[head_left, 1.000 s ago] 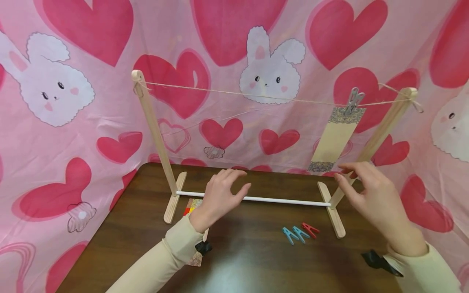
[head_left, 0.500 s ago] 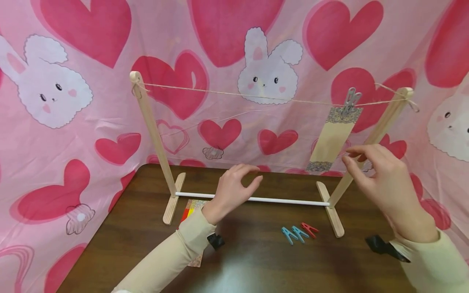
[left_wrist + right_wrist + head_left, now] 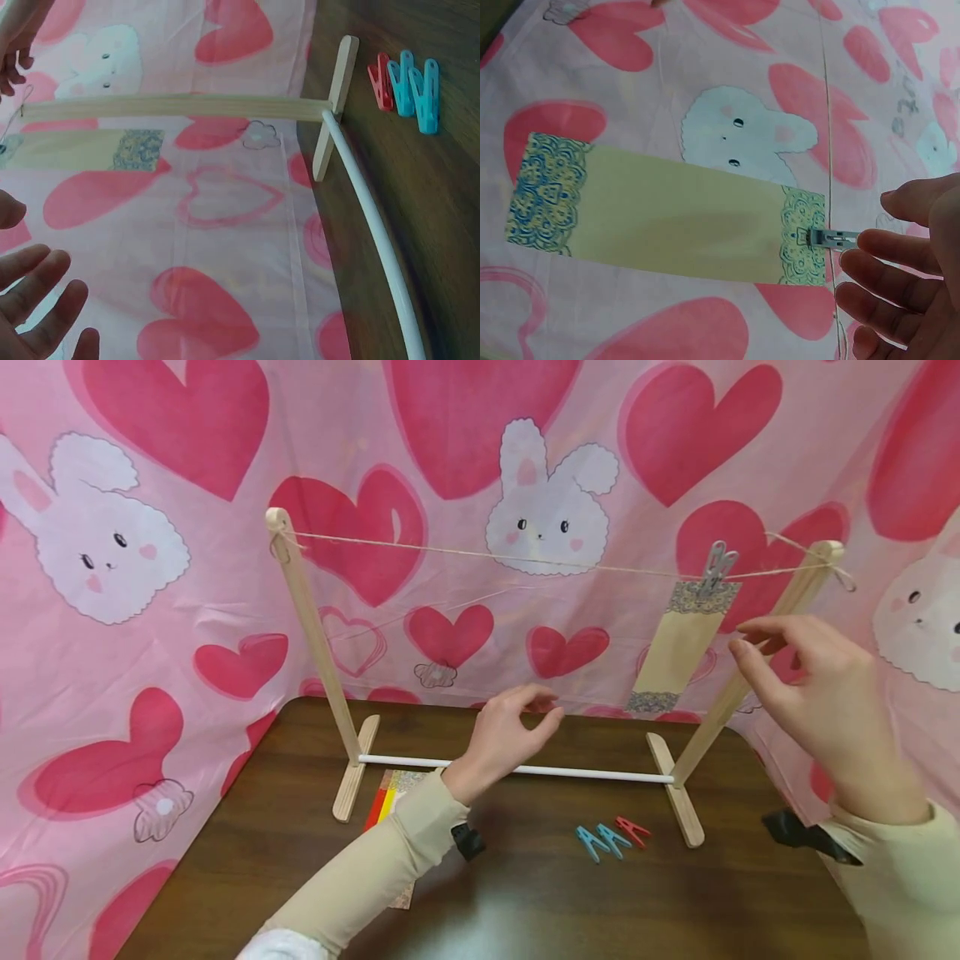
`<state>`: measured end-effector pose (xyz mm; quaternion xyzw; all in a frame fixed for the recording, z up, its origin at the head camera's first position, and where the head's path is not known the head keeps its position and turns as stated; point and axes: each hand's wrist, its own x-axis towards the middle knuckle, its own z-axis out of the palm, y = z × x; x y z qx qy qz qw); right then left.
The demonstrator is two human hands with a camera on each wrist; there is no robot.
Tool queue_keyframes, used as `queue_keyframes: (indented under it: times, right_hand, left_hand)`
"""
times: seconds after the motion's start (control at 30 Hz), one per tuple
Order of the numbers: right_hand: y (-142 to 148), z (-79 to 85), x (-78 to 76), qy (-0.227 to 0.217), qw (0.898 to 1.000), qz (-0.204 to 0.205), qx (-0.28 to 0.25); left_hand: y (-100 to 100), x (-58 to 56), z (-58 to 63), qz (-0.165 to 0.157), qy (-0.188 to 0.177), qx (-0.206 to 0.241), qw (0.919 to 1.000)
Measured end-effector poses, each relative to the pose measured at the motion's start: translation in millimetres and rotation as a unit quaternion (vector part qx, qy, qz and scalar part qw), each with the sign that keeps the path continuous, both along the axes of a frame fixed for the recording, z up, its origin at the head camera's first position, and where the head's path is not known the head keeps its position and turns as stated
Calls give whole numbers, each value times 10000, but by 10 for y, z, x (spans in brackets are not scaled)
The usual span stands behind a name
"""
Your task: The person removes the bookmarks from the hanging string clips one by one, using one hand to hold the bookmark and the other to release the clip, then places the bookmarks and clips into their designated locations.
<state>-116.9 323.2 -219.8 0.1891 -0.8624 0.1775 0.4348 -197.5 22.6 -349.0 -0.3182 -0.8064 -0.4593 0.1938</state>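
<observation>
A cream paper strip [image 3: 678, 647] with patterned ends hangs from a string [image 3: 465, 552], fixed by a grey clothespin [image 3: 718, 564] near the right post. My right hand [image 3: 825, 702] is in front of that post with loosely bent fingers and nothing in them. In the right wrist view its fingertips overlap the clothespin [image 3: 836, 238]. My left hand [image 3: 510, 735], also holding nothing, hovers over the white rod [image 3: 592, 772] with thumb and fingers apart. Two blue clothespins [image 3: 602, 840] and a red clothespin [image 3: 632, 830] lie on the table. Colourful patterned strips [image 3: 386, 797] lie partly hidden under my left forearm.
A wooden frame has a left post [image 3: 315, 635] and a right post [image 3: 720, 710] on flat feet, with the white rod low between them. A pink cloth [image 3: 465, 460] with hearts and rabbits hangs behind the brown table [image 3: 570, 910].
My left hand has shifted right and slightly up. My right hand has moved up and to the right, away from the hanging strip. The strip and the clothespins stay put.
</observation>
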Motion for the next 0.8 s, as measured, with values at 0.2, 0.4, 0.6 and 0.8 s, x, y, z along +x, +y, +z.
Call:
queue_keyframes:
  times: [0.2,0.4,0.6,0.8]
  right_hand:
    - [42,93,-96,29,9999,34,-152]
    - [53,222,-166,-63,9998,46,-178]
    - [9,362,-225,-214,9992,-62,-339]
    - [6,458,-320,-308,9980,-267,-487]
  left_hand:
    - [159,-45,64,-188,-70,210,9996]
    - [304,-103,119,-247,-227,476,9983]
    - [452,-171,168,-402,-335,725,9960]
    - [625,-248,211,-569,-309,847,9943]
